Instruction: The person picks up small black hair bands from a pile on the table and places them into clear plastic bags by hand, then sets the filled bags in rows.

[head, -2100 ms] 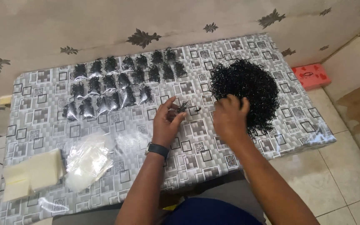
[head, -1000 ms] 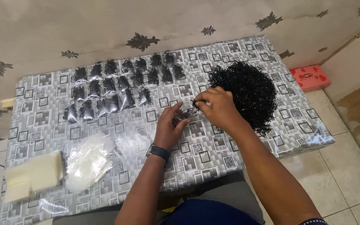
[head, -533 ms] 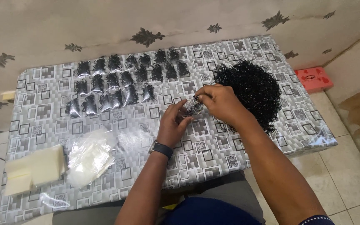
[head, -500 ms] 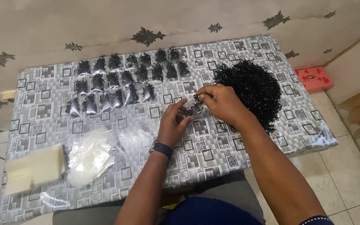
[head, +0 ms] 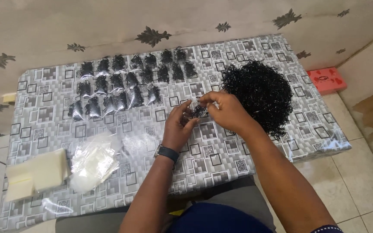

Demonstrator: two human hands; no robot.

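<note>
My left hand (head: pixel 178 126) and my right hand (head: pixel 225 110) meet over the middle of the table, both pinching one small clear bag of black pieces (head: pixel 197 110) between their fingertips. A large heap of small black pieces (head: pixel 257 95) lies just right of my right hand. Several filled small bags (head: pixel 126 84) lie in rows at the back left of the table. A loose pile of empty clear bags (head: pixel 92 162) rests at the front left. My left wrist carries a dark watch (head: pixel 167 152).
The table wears a grey patterned cover (head: pixel 221 151) and stands against a patterned wall. A stack of cream sheets (head: pixel 33 174) lies at the front left corner. A red box (head: pixel 326 79) sits on the tiled floor to the right.
My right hand left the black heap and came left to meet my left hand at the small bag. The two hands now work together on it.
</note>
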